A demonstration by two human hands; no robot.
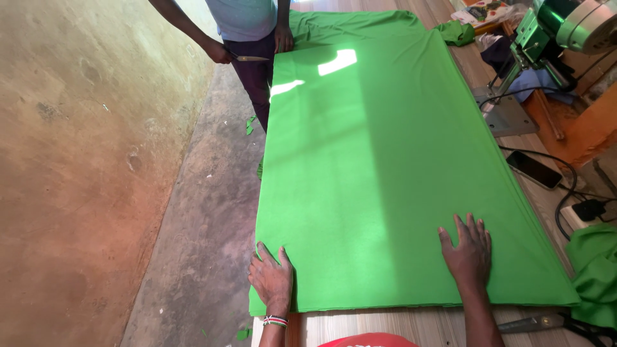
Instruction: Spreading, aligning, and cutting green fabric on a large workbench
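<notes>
Head view of a cutting table. One stack of green fabric (379,173), several layers thick to judge by the edge nearest the camera, lies flat on the wooden table (398,324); its long axis runs straight away from the wearer, from the near edge under both hands to the bunched far end at the top of the frame. The left hand (272,277) rests palm down on the near left corner of the cloth, fingers spread apart and gripping nothing, thumb close to the left selvage that overhangs the table side. The right hand (469,252) lies palm down farther in from the near edge, also with fingers splayed and holding nothing, inside the right margin. The two hands press the same short edge, well apart from each other, so the cloth extends forward from both; the left hand is nearer a corner. A second person (247,26) stands at the far left corner, one hand on the cloth and the other holding one pair of scissors (247,58). To the right of the cloth: one electric cutting machine (553,32), one dark phone (535,169), one black cable (565,199) and one further heap of green cloth (594,270). Another pair of shears (540,321) lies on the table by the wearer's right forearm. Small green scraps (250,124) dot the concrete floor (193,225).
</notes>
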